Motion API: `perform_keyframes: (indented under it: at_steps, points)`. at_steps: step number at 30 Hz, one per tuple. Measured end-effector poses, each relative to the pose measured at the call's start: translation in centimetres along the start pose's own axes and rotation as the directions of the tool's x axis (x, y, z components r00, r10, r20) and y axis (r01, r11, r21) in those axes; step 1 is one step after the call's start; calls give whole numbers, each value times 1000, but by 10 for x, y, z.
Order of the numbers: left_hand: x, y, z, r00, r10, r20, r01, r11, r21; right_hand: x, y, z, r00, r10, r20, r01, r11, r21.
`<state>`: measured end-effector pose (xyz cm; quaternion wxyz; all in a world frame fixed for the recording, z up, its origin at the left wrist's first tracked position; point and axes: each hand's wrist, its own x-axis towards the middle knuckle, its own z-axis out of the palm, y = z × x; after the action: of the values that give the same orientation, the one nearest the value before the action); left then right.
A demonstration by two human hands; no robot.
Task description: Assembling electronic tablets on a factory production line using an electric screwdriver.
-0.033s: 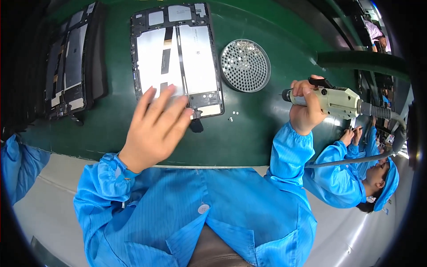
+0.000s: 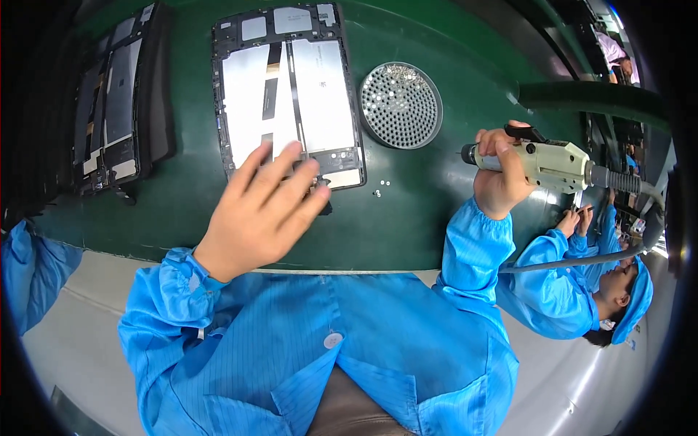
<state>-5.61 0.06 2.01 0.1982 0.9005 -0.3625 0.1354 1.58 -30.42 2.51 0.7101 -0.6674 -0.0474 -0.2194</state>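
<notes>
An opened tablet (image 2: 320,94), its silver inner plates and dark flex strip bare, lies on the green tabletop in front of me. Over its near end my left hand (image 2: 254,207) is spread, fingers apart, with the fingertips at the dark lower strip; whether they press on it I cannot tell. My right hand (image 2: 502,174) is wrapped round a cream electric screwdriver (image 2: 556,166), held off to the right with its bit pointing left. Between tablet and screwdriver stands a round perforated tray (image 2: 401,109) with small screws on it. Several tiny white pieces (image 2: 382,187) lie loose nearby.
At the left, a second opened tablet (image 2: 109,109) rests on a dark stack. The screwdriver's grey cable (image 2: 632,185) runs off to the right. A co-worker in blue (image 2: 560,283) sits close on my right, and a blue sleeve (image 2: 36,276) shows at the far left.
My left hand has slid slightly to the right across the tablet's near end, its fingers still spread. The right hand and screwdriver stay where they were.
</notes>
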Motion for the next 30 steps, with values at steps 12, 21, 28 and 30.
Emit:
perform_keyframes:
  at_steps: [12,21,28,30]
  points:
    - [29,-13,14,995,82,49,-75,989,-131,-2,-1,-4,1000,9,-16,-9,1000,-14]
    - [33,-19,22,986,158,51,-149,978,-150,-1,2,-5,1000,-9,-7,9,999,-31]
    - [39,-26,23,983,167,72,-139,946,-291,0,3,-2,1000,8,9,-7,999,-47]
    - [41,-20,21,994,87,69,-59,938,-340,0,4,-1,1000,16,16,-15,999,-45]
